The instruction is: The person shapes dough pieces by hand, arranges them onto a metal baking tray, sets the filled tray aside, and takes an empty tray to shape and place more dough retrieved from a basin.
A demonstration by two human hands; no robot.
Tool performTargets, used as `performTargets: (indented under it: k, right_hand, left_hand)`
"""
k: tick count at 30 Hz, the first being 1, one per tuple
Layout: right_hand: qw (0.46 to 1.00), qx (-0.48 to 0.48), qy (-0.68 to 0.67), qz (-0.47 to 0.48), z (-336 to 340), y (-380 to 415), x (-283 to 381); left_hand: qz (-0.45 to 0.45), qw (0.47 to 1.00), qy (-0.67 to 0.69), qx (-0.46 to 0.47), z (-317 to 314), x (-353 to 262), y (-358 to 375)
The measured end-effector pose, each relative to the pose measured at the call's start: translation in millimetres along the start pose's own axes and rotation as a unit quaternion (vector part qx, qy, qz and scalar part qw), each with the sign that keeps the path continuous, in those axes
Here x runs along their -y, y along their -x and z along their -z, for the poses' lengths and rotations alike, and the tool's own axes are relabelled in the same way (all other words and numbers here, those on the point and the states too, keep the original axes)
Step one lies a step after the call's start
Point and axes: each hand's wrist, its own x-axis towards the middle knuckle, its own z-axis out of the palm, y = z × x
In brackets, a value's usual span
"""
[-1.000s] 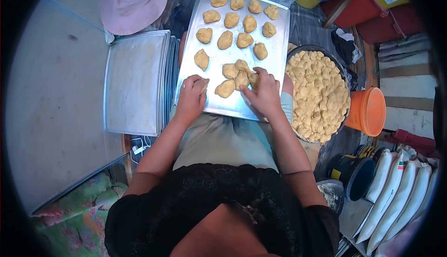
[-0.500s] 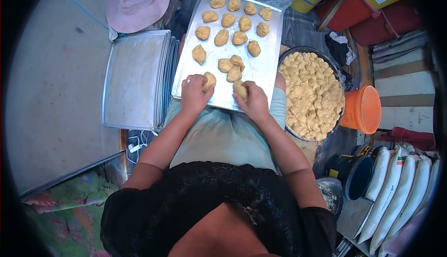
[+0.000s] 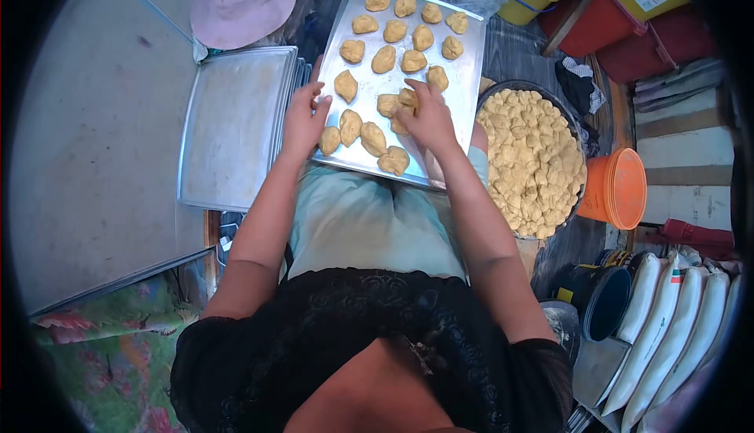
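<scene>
A metal baking tray (image 3: pixel 428 170) lies across my lap with several rough lumps of yellowish dough on it. My left hand (image 3: pixel 305 123) is at the tray's left edge, fingers apart and holding nothing, close to a dough lump (image 3: pixel 329 141). Over a small heap of dough pieces (image 3: pixel 387 104) reaches my right hand (image 3: pixel 430 121), thumb and fingers spread around the pieces and partly covering them. Near the tray's front edge lie a long dough lump (image 3: pixel 350 128), another lump (image 3: pixel 373 139) and a rounder one (image 3: pixel 393 160).
To the right stands a large round pan (image 3: pixel 534 158) heaped with dough, beside an orange bucket (image 3: pixel 620 190). Stacked trays (image 3: pixel 232 131) are on the left, with a pink hat (image 3: pixel 243 5) behind them. White filled bags (image 3: pixel 660 331) and a dark bucket (image 3: pixel 605 299) sit at lower right.
Both hands have let go of their dough lumps, which now lie near the tray's front. My left hand has moved left to the tray edge; my right has moved up to the small heap.
</scene>
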Motion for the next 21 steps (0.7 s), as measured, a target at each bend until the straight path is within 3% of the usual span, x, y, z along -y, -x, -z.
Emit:
performTargets:
  k: [2, 4, 9, 12, 15, 18, 21]
  right_hand:
    - [0.992, 0.114, -0.032, -0.034, -2.7, -9.4, -12.7]
    - [0.991, 0.097, -0.055, -0.070, -6.6, -19.3, -20.4]
    - [0.998, 0.022, -0.011, -0.058, -14.5, -19.0, -25.3]
    - [0.999, 0.014, 0.046, -0.019, -4.3, -14.5, -5.5]
    - [0.995, 0.099, 0.013, 0.008, -10.0, -27.3, -13.3]
    - [0.979, 0.107, -0.157, 0.066, -27.9, -35.0, -13.1]
    - [0.994, 0.036, -0.099, -0.034, -18.8, -29.6, 1.7]
  left_hand:
    - [0.022, 0.999, -0.006, 0.044, -1.3, -6.5, -13.3]
    - [0.023, 0.993, -0.021, 0.113, -1.2, -19.1, -25.9]
    - [-0.056, 0.990, -0.104, 0.080, -23.5, 3.7, -39.7]
    - [-0.068, 0.993, -0.061, 0.080, -26.0, -2.2, -37.4]
    - [-0.054, 0.992, -0.057, 0.103, -28.9, -0.1, -39.1]
    - [-0.053, 0.990, -0.089, 0.092, -30.4, 0.3, -41.9]
    - [-0.136, 0.981, -0.140, 0.011, -27.2, -18.6, -34.4]
